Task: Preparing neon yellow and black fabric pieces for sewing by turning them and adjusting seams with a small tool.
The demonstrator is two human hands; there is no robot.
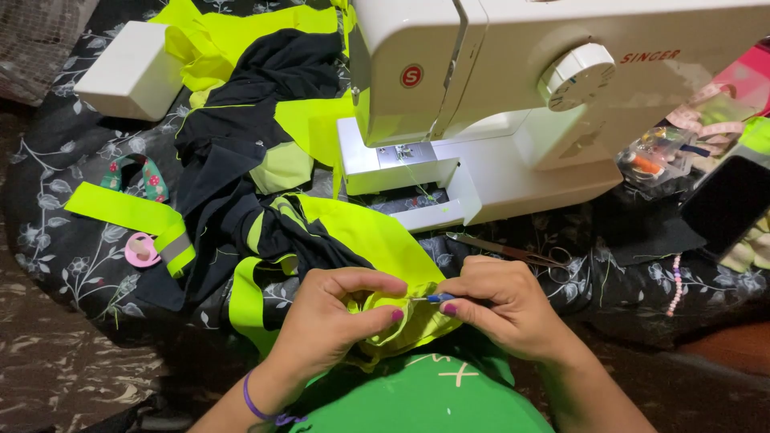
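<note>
Fabric (401, 317) bunches between left hand (337, 317) and right hand (501, 309) fingers.

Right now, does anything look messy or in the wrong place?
Mostly just a busy sewing mess. The black and neon-yellow fabric lies in a crumpled heap left of the sewing machine, and scissors lie loose on the floral cloth near the right hand. Nothing looks spilled or broken.

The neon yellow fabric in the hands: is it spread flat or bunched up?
Bunched up. The neon yellow fabric is gathered into creased folds, pinched between the left hand and the right hand, which holds a small blue-handled tool.
</note>
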